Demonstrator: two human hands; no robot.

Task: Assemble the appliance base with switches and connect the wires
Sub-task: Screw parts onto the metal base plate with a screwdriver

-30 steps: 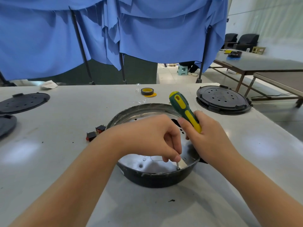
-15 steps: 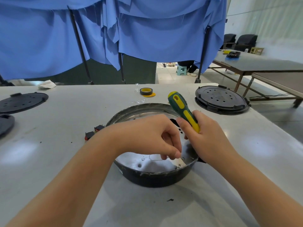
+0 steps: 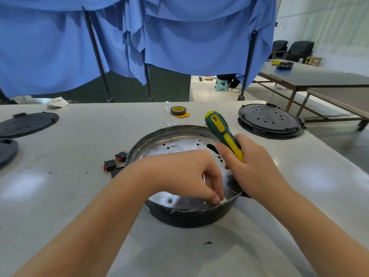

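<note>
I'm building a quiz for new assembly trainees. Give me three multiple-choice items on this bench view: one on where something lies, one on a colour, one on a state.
1. Where do the rocker switches lie?
A. on the table just left of the appliance base
B. inside the base
C. on the black vented disc at right

2. What colours is the screwdriver handle?
A. red and black
B. green and yellow
C. all blue

3. What is the right hand doing?
A. lying flat on the table
B. gripping the screwdriver
C. holding the tape roll

Answers:
1 A, they sit on the tabletop beside the rim.
2 B, green body with yellow inlays.
3 B, fingers wrap the handle.
</note>
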